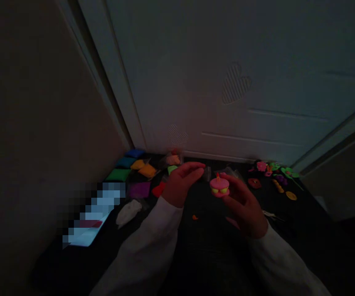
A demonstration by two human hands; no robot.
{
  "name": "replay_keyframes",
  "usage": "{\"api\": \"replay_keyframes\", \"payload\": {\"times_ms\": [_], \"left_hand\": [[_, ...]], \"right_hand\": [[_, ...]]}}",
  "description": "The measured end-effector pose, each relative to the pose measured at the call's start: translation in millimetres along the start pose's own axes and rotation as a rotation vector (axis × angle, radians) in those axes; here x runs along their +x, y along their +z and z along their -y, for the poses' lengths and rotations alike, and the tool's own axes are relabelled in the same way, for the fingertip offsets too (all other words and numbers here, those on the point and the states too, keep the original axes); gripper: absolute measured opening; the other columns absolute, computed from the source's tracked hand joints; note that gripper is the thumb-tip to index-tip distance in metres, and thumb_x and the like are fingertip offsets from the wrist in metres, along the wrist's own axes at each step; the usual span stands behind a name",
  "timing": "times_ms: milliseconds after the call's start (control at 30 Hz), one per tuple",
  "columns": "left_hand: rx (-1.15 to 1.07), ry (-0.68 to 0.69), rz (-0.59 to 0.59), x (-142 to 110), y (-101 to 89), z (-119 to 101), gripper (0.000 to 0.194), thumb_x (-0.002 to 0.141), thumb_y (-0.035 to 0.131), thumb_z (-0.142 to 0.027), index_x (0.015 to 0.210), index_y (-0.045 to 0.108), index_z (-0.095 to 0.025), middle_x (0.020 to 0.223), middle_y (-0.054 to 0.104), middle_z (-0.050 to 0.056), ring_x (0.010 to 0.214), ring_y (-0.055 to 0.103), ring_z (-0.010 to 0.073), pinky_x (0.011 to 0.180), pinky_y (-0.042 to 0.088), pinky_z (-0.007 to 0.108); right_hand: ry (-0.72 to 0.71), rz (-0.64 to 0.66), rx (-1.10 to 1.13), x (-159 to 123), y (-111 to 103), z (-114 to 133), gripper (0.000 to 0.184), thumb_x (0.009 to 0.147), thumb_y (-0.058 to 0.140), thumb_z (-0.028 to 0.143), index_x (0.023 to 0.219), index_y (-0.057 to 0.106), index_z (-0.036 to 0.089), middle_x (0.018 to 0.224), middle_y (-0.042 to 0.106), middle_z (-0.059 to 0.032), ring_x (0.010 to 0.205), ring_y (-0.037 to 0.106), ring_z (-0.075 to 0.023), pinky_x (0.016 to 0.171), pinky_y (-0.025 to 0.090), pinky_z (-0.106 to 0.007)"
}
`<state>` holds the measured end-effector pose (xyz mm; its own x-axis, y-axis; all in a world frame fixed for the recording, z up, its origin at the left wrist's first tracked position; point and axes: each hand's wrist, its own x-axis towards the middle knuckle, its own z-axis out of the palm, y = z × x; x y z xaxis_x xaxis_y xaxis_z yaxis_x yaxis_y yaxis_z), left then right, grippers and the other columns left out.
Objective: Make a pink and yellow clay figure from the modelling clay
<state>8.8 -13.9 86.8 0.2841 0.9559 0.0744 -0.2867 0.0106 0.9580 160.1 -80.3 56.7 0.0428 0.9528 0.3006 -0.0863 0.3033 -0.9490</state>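
Note:
A small pink clay cake with yellow-green balls between its two layers and a little red-tipped candle on top is held upright. My right hand grips it at its right side between thumb and fingers. To the left of the cake, my left hand hovers with fingers stretched out and thumb apart from them, apparently holding nothing. Below, between the hands, a tiny orange clay piece lies on the dark table. A pink piece shows partly beneath my right hand.
Clay packets, among them a green packet, a purple packet and a white packet, lie at left. A lit, blurred screen stands beside them. Finished clay figures and scissors lie at right. A white door rises behind.

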Motion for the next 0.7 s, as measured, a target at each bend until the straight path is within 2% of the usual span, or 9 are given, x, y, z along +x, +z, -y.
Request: {"api": "replay_keyframes", "payload": {"times_ms": [67,167,233,300,500,633,700], "left_hand": [[0.008,0.062,-0.033,4,9.0,-24,0.011,0.066,0.065,-0.025,0.074,0.066,-0.018,0.077,0.064,0.000,0.077,0.056,0.0128,0.074,0.042,0.025],[0.044,0.122,0.010,6,19.7,-54,0.013,0.067,0.065,-0.026,0.076,0.066,-0.017,0.083,0.065,0.002,0.081,0.055,0.0132,0.078,0.041,0.026],[0.075,0.131,0.083,2,22.4,-68,0.017,0.069,0.063,-0.029,0.081,0.066,-0.017,0.083,0.064,0.003,0.080,0.056,0.0143,0.076,0.041,0.027],[0.059,0.168,0.063,-4,21.9,-77,0.018,0.069,0.063,-0.030,0.081,0.065,-0.017,0.082,0.064,0.003,0.079,0.056,0.0149,0.072,0.042,0.026],[0.049,0.153,0.055,-13,10.8,-82,0.017,0.068,0.064,-0.031,0.083,0.065,-0.023,0.075,0.064,0.000,0.065,0.057,0.0122,0.053,0.042,0.020],[0.123,0.196,0.077,-11,3.4,-80,0.013,0.070,0.064,-0.029,0.082,0.065,-0.025,0.092,0.064,-0.001,0.075,0.059,0.0120,0.057,0.046,0.017],[0.146,0.217,0.094,-11,0.7,-79,0.012,0.071,0.063,-0.029,0.082,0.066,-0.026,0.094,0.064,-0.002,0.079,0.060,0.0133,0.063,0.048,0.019]], "right_hand": [[-0.078,-0.006,0.013,8,4,15,0.041,0.070,0.062,0.026,0.111,0.052,0.025,0.110,0.061,-0.0060,0.098,0.059,-0.0195,0.080,0.050,-0.035],[-0.187,-0.005,0.049,19,9,34,0.042,0.071,0.060,0.028,0.112,0.051,0.025,0.112,0.059,-0.0074,0.099,0.058,-0.0215,0.078,0.051,-0.036],[-0.231,0.001,0.050,23,11,44,0.042,0.073,0.059,0.028,0.113,0.050,0.026,0.110,0.060,-0.0072,0.096,0.059,-0.0207,0.078,0.051,-0.035],[-0.262,0.009,0.027,24,14,53,0.042,0.074,0.057,0.027,0.114,0.048,0.026,0.109,0.060,-0.0062,0.094,0.060,-0.0188,0.078,0.051,-0.033],[-0.330,0.016,-0.131,28,25,68,0.040,0.078,0.053,0.026,0.117,0.044,0.026,0.113,0.059,-0.0049,0.098,0.059,-0.0168,0.078,0.052,-0.029],[-0.372,-0.014,-0.152,29,26,70,0.037,0.077,0.053,0.025,0.114,0.049,0.026,0.109,0.061,-0.0052,0.095,0.061,-0.0184,0.075,0.054,-0.030],[-0.328,-0.012,-0.108,27,25,70,0.037,0.076,0.056,0.022,0.112,0.052,0.026,0.108,0.061,-0.0042,0.094,0.061,-0.0180,0.076,0.053,-0.029]]}}
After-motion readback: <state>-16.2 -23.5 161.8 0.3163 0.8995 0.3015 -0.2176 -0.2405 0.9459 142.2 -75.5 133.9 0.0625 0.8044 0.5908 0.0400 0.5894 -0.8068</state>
